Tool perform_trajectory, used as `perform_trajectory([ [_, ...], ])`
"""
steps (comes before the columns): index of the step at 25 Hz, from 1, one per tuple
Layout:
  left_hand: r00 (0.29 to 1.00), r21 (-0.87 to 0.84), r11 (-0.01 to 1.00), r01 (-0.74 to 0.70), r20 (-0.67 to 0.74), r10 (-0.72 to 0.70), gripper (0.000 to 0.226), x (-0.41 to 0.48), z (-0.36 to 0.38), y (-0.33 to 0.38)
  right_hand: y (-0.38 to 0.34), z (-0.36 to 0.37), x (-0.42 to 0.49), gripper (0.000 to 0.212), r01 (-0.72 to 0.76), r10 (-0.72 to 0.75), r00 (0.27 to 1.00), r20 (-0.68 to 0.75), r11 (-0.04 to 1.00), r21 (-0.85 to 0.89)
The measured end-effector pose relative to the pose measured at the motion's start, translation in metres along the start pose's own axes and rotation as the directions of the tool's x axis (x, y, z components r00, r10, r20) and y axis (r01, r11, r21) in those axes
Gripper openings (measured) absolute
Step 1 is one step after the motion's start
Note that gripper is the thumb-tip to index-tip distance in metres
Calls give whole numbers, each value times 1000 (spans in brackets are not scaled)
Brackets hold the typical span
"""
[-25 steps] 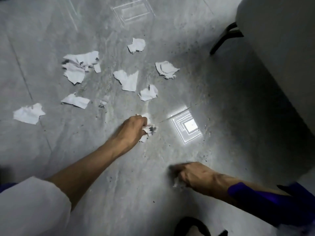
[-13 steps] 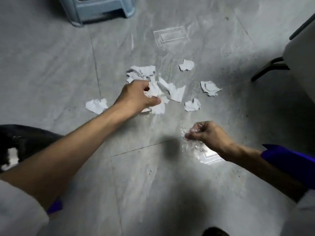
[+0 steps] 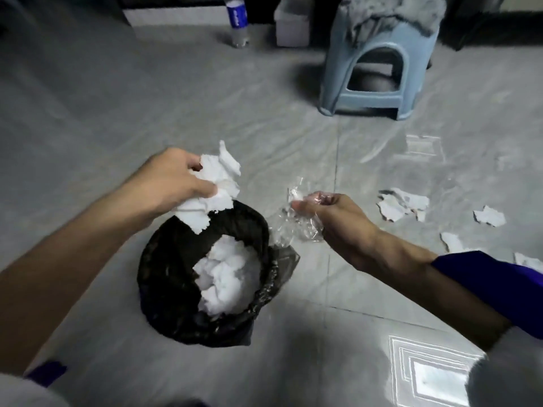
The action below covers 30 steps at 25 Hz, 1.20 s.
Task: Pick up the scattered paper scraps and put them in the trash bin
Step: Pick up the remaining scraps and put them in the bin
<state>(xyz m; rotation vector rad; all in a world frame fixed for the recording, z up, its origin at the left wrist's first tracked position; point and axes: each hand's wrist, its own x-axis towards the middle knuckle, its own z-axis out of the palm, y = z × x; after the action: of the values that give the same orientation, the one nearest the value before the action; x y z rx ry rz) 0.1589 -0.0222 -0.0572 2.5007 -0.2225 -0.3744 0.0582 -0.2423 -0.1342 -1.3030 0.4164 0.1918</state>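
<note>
The grip of the left hand (image 3: 173, 183) is closed: fingers and thumb curl round a bunch of paper scraps (image 3: 216, 186), whose torn ends stick out of the fist. The bunch hangs over the far rim of the trash bin (image 3: 164, 283), a small bin lined with a black bag. The bin stands on the floor (image 3: 147, 118) and already has white paper (image 3: 226, 274) inside. The grip of the right hand (image 3: 335, 218) is closed too, on a crumpled piece of clear film (image 3: 293, 227), just beside the right rim.

The step in hand, I think, is the drop. To do it well, the left hand should come nearer to the middle of the opening, and lower, before the fingers open. Torn paper is light and can float past the rim. The film may cling to the fingers, so it needs the same care.

More loose scraps (image 3: 402, 204) lie on the floor to the right, well apart from the bin, so the task is not finished. Farther away stand a blue stool (image 3: 379, 83) with a grey cloth (image 3: 390, 13) on it, a bottle (image 3: 238, 22) and a white box (image 3: 292, 23). Nothing blocks the way to the bin. Only the loose bag edge at the right rim could catch a falling piece.
</note>
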Motion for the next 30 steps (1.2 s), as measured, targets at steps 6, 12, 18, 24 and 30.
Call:
perform_trajectory([
  [6,947,121,977,177,248,-203,22,1,27,-105,38,89,31,11,-195,194,981,-21,967,-167],
  [12,983,90,994,64,164,-78,46,12,33,-80,39,95,33,39,-275,321,943,93,903,-330],
  [18,988,-28,1000,1,155,4,32,15,62,-4,-3,1,33,24,-188,228,969,90,927,-326],
  [24,946,-107,994,-16,319,50,25,27,122,121,7,-188,15,22,-309,210,936,-284,875,-373],
  [30,951,76,997,-27,308,3,40,55,213,144,88,-271,19,64,-158,135,984,-116,358,-920],
])
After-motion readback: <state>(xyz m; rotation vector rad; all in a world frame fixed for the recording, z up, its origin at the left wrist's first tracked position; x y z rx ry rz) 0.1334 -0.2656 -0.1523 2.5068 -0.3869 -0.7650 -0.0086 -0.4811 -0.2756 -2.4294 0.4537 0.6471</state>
